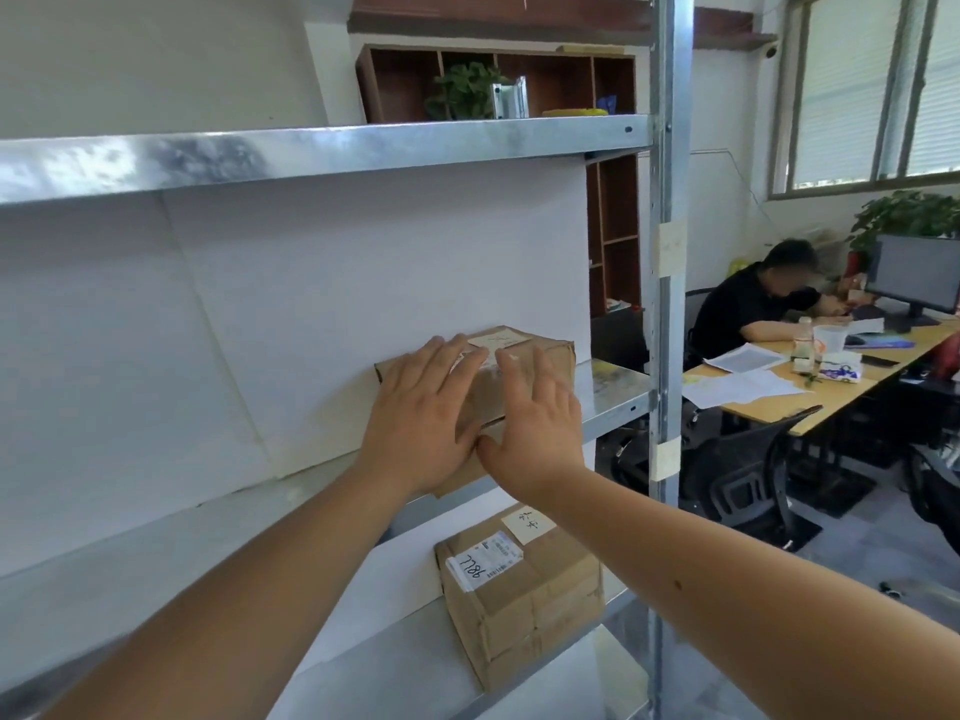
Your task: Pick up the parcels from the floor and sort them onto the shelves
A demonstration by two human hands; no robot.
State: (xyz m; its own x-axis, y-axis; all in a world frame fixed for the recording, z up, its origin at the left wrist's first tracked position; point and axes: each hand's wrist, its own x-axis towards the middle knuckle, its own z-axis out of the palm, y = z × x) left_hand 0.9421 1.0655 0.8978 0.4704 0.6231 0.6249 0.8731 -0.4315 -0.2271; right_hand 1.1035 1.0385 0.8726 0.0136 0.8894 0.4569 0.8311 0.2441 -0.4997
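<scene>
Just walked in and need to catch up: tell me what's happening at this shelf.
A person is shelving parcels. Both hands, left hand and right hand, lie flat with fingers spread on a cardboard parcel sitting on the middle metal shelf, near its right end. Another parcel marked 7786 already sits on the shelf below.

Hands [423, 413] hide parcel [540, 356] front; lower parcel [524, 589] label print unreadable.
</scene>
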